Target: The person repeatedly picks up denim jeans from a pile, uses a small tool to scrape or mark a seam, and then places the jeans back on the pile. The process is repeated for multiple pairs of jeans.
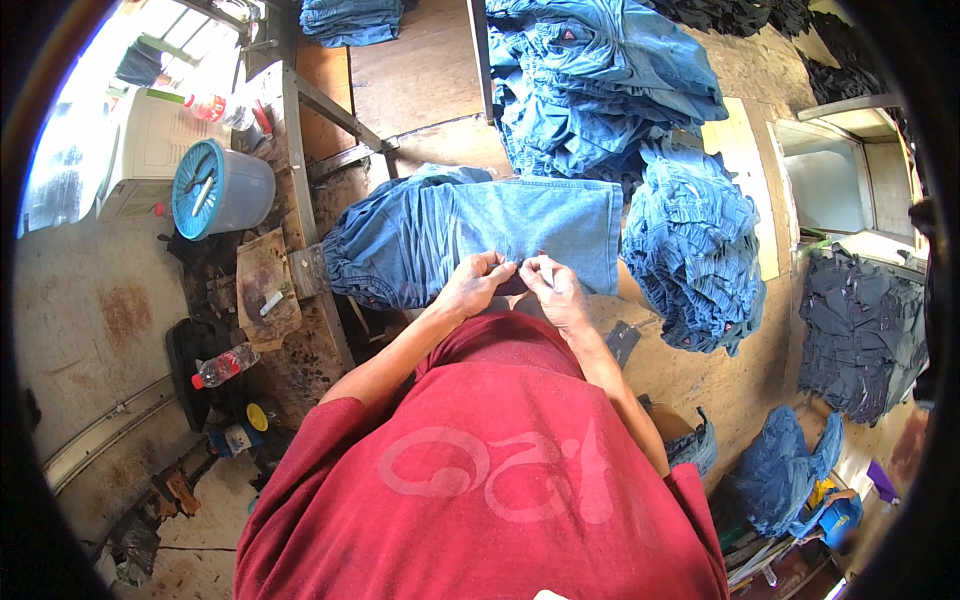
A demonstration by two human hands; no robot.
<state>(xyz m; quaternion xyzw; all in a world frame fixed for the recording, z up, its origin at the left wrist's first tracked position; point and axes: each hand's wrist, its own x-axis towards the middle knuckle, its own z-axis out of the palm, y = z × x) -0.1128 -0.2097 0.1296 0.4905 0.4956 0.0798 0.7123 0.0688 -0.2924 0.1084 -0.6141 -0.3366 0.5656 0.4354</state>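
Daylight is coming in strongly from the upper left, blowing out the white cabinet (150, 140) and the patch of floor beside it to near white. The worktable (420, 70) is sitting in softer, even light, and the denim piece (480, 235) on it is showing clear folds. The red shirt (500, 470) is casting a shadow over the near table edge. Fisheye distortion is bending straight edges toward the rim, and a black vignette is ringing the frame. Detail is smearing slightly at the lower right corner. The centre is staying sharp, with no motion blur.
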